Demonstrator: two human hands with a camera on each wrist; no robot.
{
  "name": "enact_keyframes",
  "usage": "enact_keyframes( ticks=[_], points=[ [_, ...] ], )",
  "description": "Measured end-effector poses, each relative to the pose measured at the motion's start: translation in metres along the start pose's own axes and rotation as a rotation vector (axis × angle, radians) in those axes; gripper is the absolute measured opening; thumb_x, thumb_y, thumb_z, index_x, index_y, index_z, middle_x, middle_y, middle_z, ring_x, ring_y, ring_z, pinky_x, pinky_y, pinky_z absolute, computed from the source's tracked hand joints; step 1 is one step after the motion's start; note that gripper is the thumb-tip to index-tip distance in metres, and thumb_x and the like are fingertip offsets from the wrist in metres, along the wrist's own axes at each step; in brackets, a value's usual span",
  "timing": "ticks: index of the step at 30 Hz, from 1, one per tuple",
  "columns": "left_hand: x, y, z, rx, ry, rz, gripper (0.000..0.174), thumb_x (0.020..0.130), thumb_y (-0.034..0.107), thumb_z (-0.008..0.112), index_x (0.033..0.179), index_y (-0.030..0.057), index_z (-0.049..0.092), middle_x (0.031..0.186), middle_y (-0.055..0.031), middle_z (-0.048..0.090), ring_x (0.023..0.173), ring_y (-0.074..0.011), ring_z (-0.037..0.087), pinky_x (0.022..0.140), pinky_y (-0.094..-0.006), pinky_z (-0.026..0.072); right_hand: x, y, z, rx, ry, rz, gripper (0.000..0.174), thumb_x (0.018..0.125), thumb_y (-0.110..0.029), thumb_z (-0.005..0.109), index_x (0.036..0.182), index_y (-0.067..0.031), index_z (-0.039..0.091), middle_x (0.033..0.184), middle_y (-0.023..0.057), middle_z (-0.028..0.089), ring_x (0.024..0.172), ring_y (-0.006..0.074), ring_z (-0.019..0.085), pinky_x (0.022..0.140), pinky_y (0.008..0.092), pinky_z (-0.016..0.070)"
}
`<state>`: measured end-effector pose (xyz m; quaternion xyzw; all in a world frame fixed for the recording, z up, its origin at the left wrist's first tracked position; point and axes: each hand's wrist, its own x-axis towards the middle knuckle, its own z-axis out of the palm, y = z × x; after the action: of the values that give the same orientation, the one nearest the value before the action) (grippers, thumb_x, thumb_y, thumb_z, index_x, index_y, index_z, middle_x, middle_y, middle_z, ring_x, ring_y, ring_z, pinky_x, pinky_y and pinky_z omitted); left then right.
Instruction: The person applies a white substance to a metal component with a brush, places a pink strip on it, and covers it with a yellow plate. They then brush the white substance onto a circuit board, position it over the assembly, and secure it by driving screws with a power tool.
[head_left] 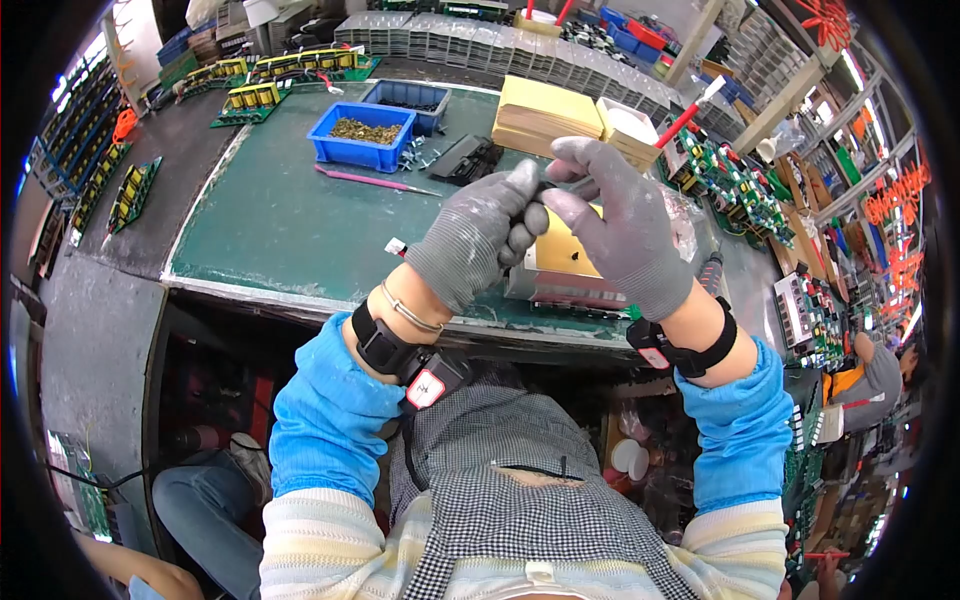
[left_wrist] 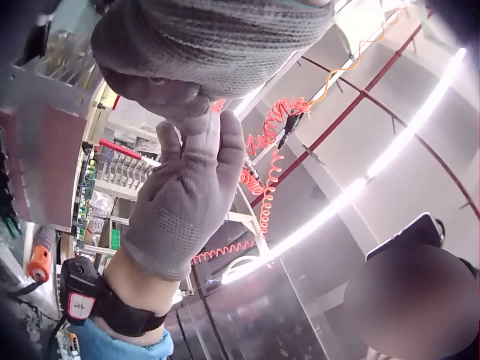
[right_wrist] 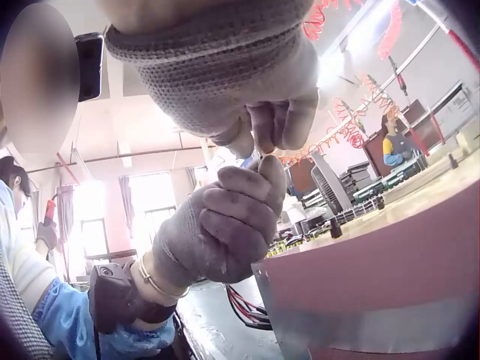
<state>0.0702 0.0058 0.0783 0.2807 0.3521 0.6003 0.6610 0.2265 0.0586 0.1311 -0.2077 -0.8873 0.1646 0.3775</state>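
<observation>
I see a small dark piece (head_left: 547,186) at centre frame, too small to identify. The gloved left hand (head_left: 472,238) and right hand (head_left: 622,228) both pinch it, fingertips meeting. A gold box (head_left: 562,262) sits just below them, and a blue bin (head_left: 362,137) lies upper left.

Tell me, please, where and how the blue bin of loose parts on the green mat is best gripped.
Probably take your grip on its two short end walls, coming from the near side. The blue bin stands flat and open-topped on the green mat, filled with loose parts, so it should stay level. A second blue bin crowds its far right corner.
</observation>
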Motion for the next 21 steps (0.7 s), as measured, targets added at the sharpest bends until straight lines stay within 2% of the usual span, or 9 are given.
enact_keyframes(
  ticks=[3, 5, 6, 7, 9, 10, 13, 14, 21],
  points=[
    [-0.002, -0.001, -0.004, 0.098, -0.032, 0.018, 0.032, 0.103, 0.040, 0.049, 0.095, 0.0105, 0.059, 0.065, 0.0058, 0.051, 0.046, -0.0019, 0.041, 0.040, -0.0153, 0.0321, 0.000, 0.005, 0.003, 0.043, -0.004, 0.051, 0.026, 0.086, -0.007, 0.067, 0.111, -0.0033, 0.061, 0.092, 0.0128, 0.068, 0.088, 0.0249, 0.069, 0.078, 0.0336, 0.0536],
    [-0.002, -0.001, -0.008, 0.132, -0.059, 0.002, 0.034, 0.103, 0.042, 0.048, 0.097, 0.0100, 0.060, 0.065, 0.0051, 0.051, 0.046, -0.0019, 0.039, 0.041, -0.0154, 0.0320, -0.003, 0.004, -0.004, 0.112, -0.016, 0.160, 0.025, 0.086, -0.008, 0.067, 0.110, -0.0033, 0.061, 0.092, 0.0120, 0.068, 0.087, 0.0228, 0.068, 0.078, 0.0330, 0.0534],
    [0.002, 0.005, -0.005, 0.084, 0.053, -0.012, 0.039, 0.104, 0.042, 0.046, 0.106, 0.0067, 0.062, 0.069, 0.0040, 0.053, 0.047, -0.0030, 0.041, 0.041, -0.0163, 0.0340, -0.005, 0.003, -0.009, 0.145, -0.021, 0.217, 0.025, 0.086, -0.009, 0.067, 0.110, -0.0034, 0.062, 0.092, 0.0116, 0.068, 0.087, 0.0217, 0.068, 0.078, 0.0327, 0.0534],
    [0.003, 0.008, -0.013, -0.063, 0.065, -0.020, 0.034, 0.103, 0.034, 0.050, 0.115, 0.0041, 0.062, 0.074, 0.0022, 0.056, 0.052, -0.0049, 0.046, 0.045, -0.0173, 0.0399, -0.009, 0.003, -0.018, 0.082, -0.063, 0.237, 0.025, 0.086, -0.010, 0.067, 0.109, -0.0033, 0.062, 0.091, 0.0111, 0.068, 0.086, 0.0208, 0.068, 0.077, 0.0324, 0.0533],
    [0.010, 0.004, -0.030, -0.179, 0.239, 0.155, 0.025, 0.100, 0.022, 0.057, 0.115, 0.0025, 0.060, 0.078, 0.0002, 0.057, 0.065, -0.0084, 0.055, 0.057, -0.0205, 0.0496, -0.019, 0.006, -0.040, -0.046, -0.146, 0.275, 0.024, 0.086, -0.011, 0.066, 0.109, -0.0033, 0.062, 0.090, 0.0101, 0.068, 0.085, 0.0190, 0.068, 0.076, 0.0317, 0.0532],
    [0.012, -0.004, -0.046, -0.307, 0.219, 0.271, 0.021, 0.096, 0.006, 0.056, 0.115, -0.0025, 0.057, 0.095, -0.0076, 0.061, 0.085, -0.0158, 0.062, 0.078, -0.0261, 0.0564, -0.028, 0.015, -0.047, -0.096, -0.172, 0.289, 0.022, 0.086, -0.012, 0.064, 0.107, -0.0030, 0.063, 0.089, 0.0097, 0.068, 0.084, 0.0189, 0.067, 0.075, 0.0312, 0.0530],
    [0.020, -0.014, -0.069, -0.366, 0.297, 0.344, 0.022, 0.093, -0.005, 0.047, 0.113, -0.0088, 0.054, 0.114, -0.0167, 0.057, 0.098, -0.0246, 0.061, 0.093, -0.0331, 0.0556, -0.059, 0.046, -0.059, -0.148, -0.219, 0.406, 0.021, 0.085, -0.011, 0.065, 0.105, -0.0029, 0.064, 0.087, 0.0094, 0.068, 0.083, 0.0186, 0.067, 0.075, 0.0310, 0.0527],
    [0.021, -0.014, -0.067, -0.360, 0.339, 0.353, 0.026, 0.089, -0.012, 0.040, 0.113, -0.0129, 0.051, 0.126, -0.0236, 0.051, 0.108, -0.0315, 0.059, 0.103, -0.0375, 0.0520, -0.064, 0.047, -0.060, -0.119, -0.198, 0.435, 0.020, 0.084, -0.010, 0.066, 0.102, -0.0025, 0.064, 0.085, 0.0092, 0.068, 0.081, 0.0187, 0.067, 0.074, 0.0303, 0.0523],
    [0.016, -0.003, -0.058, -0.490, 0.316, 0.450, 0.024, 0.096, -0.010, 0.036, 0.117, -0.0150, 0.047, 0.121, -0.0280, 0.053, 0.118, -0.0390, 0.057, 0.107, -0.0413, 0.0516, -0.071, 0.050, -0.054, -0.132, -0.142, 0.407, 0.020, 0.083, -0.010, 0.067, 0.100, -0.0018, 0.063, 0.083, 0.0113, 0.067, 0.079, 0.0202, 0.068, 0.073, 0.0305, 0.0522]
  ],
)
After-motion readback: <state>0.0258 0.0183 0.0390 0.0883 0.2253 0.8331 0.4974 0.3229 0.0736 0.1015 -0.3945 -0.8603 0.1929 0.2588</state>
